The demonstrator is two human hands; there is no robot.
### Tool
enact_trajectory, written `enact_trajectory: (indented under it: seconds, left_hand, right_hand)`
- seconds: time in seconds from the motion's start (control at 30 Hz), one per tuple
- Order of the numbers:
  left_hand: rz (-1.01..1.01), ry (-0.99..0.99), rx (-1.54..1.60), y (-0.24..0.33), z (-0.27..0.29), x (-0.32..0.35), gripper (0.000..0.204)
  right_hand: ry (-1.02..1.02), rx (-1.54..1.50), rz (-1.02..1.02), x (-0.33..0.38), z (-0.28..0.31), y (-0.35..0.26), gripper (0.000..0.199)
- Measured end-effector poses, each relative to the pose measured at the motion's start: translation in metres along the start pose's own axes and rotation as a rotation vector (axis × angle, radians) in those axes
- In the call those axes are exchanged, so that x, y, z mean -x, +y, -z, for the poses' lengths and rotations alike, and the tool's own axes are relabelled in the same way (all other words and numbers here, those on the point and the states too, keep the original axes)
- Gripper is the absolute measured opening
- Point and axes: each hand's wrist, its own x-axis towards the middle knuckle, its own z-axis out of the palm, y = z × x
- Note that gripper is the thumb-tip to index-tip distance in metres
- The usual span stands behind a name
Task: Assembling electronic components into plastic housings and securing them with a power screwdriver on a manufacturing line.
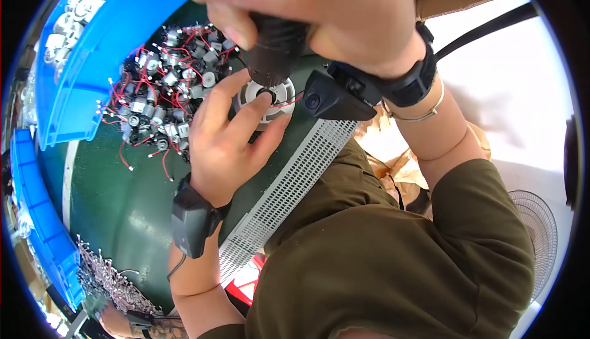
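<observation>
My right hand (332, 13) is wrapped around a black, ribbed cylindrical power screwdriver (276, 47) held nose down. The tool's nose hides part of a round white-and-grey plastic housing (283, 92). My left hand (222, 139) holds this housing on the green surface, its fingers and thumb spread over the near-left side. One fingertip rests close to the black centre piece, just below the tool. A red-and-black wire runs from the middle of the housing toward the right. Whether the tool touches the housing cannot be seen clearly.
Small motors (163, 93) with red wires lie heaped to the left. Beyond them a blue bin (80, 102) holds white parts. A perforated metal strip (289, 185) edges the green table (117, 191). At lower left, another person's hand (114, 322) is near a pile of wired pieces (114, 277).
</observation>
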Motion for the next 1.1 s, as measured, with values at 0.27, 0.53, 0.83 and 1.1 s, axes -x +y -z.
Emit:
enact_trajectory:
  seconds: [0.27,0.53,0.83,1.1]
  left_hand:
    - [0.071,0.082,0.071,0.006,-0.001,0.005,0.034]
    - [0.641,0.476,-0.571,-0.085,0.180,0.045,0.041]
    - [0.740,0.358,-0.842,-0.142,0.245,0.152,0.057]
    - [0.449,0.509,-0.553,-0.104,0.241,0.043,0.035]
  right_hand:
    - [0.057,-1.013,-0.133,-0.024,0.012,-0.017,0.049]
    - [0.424,-0.538,0.003,-0.048,-0.013,0.016,0.066]
    - [-0.554,0.019,0.182,-0.027,-0.114,0.024,0.012]
    - [-0.927,0.209,0.466,-0.030,-0.156,0.035,0.009]
